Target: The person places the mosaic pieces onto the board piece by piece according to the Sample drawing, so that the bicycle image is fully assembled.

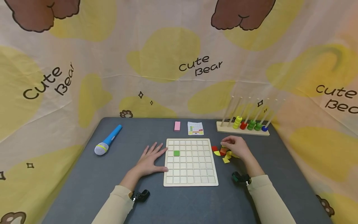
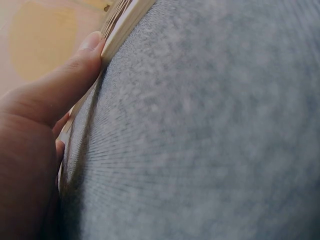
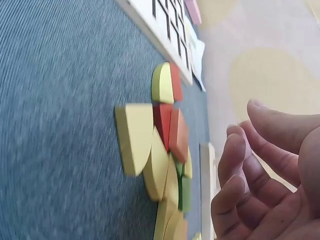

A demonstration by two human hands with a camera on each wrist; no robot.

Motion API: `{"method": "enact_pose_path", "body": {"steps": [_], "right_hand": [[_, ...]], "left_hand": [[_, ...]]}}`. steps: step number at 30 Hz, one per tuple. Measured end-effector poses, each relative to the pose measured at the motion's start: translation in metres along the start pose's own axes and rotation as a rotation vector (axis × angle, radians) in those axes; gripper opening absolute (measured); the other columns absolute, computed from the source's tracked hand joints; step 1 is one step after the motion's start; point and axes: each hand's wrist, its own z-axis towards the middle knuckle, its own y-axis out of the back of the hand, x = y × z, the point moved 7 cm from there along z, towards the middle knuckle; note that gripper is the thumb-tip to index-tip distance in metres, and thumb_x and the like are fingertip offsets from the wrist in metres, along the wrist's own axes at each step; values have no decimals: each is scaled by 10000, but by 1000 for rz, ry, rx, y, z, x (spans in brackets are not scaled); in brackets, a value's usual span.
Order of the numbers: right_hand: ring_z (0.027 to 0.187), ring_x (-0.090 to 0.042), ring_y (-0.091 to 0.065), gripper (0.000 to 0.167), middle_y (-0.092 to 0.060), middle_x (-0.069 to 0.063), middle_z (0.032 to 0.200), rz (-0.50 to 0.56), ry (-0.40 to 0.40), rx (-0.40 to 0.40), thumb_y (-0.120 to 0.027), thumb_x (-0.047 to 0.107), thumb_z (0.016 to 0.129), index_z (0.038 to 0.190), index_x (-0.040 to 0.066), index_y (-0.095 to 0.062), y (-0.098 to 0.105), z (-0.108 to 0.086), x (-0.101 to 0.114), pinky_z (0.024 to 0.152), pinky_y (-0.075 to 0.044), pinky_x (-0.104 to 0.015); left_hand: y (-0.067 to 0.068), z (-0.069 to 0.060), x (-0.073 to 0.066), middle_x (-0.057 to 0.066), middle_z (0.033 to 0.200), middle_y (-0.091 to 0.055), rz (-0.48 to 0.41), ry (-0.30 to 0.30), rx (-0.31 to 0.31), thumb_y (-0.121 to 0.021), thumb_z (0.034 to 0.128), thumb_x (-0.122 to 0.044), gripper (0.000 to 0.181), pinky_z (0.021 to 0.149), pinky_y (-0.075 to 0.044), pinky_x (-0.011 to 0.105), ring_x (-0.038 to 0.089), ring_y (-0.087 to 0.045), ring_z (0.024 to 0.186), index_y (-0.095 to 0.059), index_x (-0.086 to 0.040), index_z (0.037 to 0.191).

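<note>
A pale board with a grid of square cells [image 1: 190, 171] lies flat on the table, a green square tile [image 1: 176, 153] in one cell near its upper left. My left hand [image 1: 151, 160] spreads its fingers at the board's left side; in the left wrist view the thumb [image 2: 75, 75] touches the board's edge [image 2: 122, 37]. Over the loose pile right of the board hovers my right hand [image 1: 237, 147], fingers loosely bent, with no piece visible between them. Yellow pieces [image 3: 135, 135], red ones [image 3: 163, 120] and green ones [image 3: 184, 192] lie below it, partly overlapping.
Behind the board are a pink block [image 1: 177, 126] and a printed pattern card [image 1: 195, 128]. A wooden peg stand [image 1: 243, 129] with coloured beads stands at the back right. On the left lies a blue toy microphone [image 1: 108, 140]. A printed cloth hangs behind the table.
</note>
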Motion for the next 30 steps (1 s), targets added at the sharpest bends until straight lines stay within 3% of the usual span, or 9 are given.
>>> {"method": "enact_pose_path", "body": {"steps": [12, 21, 30], "right_hand": [[869, -253, -609, 331, -702, -166, 1070, -31, -42, -5, -713, 259, 958, 1184, 19, -696, 19, -1, -31, 716, -518, -271], [849, -214, -627, 346, -726, -154, 1019, -96, -51, 22, -707, 241, 957, 1186, -18, -703, 17, 4, -45, 704, -510, -268], [875, -245, -551, 360, -644, -139, 997, -155, -97, 53, -714, 256, 953, 1199, -6, -705, 14, 10, -49, 675, -452, -288]], "left_hand": [[-5, 1, 2, -6, 1697, -174, 1, 16, 12, -648, 772, -792, 1017, 1245, 14, 581, 286, -23, 1583, -279, -339, 1604], [-3, 1, 0, -27, 1698, -156, 7, 21, 18, -645, 769, -797, 1023, 1250, 28, 568, 268, -5, 1584, -267, -346, 1606], [0, -1, -1, -7, 1697, -169, 1, 24, 17, -666, 775, -768, 1014, 1248, 25, 575, 282, -13, 1584, -283, -326, 1604]]}}
